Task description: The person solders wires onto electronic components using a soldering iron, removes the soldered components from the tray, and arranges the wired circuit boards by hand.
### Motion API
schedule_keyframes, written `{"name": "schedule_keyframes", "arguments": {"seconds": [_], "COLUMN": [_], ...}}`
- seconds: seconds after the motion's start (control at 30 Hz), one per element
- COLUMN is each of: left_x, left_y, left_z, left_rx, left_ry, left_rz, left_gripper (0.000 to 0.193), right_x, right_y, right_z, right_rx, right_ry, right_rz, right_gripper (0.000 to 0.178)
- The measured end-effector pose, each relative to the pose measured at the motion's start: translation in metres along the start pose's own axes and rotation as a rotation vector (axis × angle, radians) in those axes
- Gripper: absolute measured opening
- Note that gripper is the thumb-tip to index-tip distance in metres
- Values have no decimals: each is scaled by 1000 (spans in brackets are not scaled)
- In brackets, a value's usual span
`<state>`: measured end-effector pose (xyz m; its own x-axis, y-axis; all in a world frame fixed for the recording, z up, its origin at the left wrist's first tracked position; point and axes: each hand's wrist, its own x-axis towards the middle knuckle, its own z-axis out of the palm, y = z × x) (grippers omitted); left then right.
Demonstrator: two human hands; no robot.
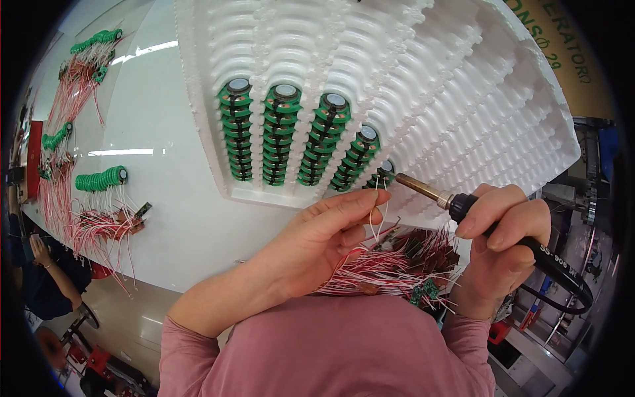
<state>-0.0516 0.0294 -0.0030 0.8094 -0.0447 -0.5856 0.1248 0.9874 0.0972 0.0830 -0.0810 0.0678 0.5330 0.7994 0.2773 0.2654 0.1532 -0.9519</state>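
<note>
My right hand (pixel 506 221) grips a soldering iron (pixel 426 190) by its black handle. Its metal tip points left, close to a small round green part (pixel 387 169) at the near end of a row in the white foam tray (pixel 423 165). Just below that part my left hand (pixel 334 221) pinches thin white wires (pixel 378 221) between thumb and forefinger, with the wire ends up by the iron's tip. Whether the tip touches them I cannot tell. Left of this stand several rows of round green boards (pixel 281 132), black-striped, each row topped by a grey disc.
A heap of red and white wires with small circuit boards (pixel 370 274) lies between me and the tray. More green stacks (pixel 102 178) with trailing wires sit along the table's left side. A cardboard box (pixel 562 59) is at the far right. Another person's hand (pixel 41 250) shows at far left.
</note>
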Motion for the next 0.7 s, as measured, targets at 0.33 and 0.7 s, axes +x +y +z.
{"name": "schedule_keyframes", "arguments": {"seconds": [0.33, 0.7], "left_x": [4, 3], "left_y": [2, -2], "left_z": [-10, -4], "left_rx": [-31, 45], "left_ry": [-78, 11], "left_rz": [54, 89], "left_gripper": [27, 26], "right_x": [4, 3], "right_y": [9, 7], "right_z": [3, 1], "right_rx": [39, 106], "right_ry": [-56, -53], "right_rz": [-8, 30], "right_gripper": [38, 35]}}
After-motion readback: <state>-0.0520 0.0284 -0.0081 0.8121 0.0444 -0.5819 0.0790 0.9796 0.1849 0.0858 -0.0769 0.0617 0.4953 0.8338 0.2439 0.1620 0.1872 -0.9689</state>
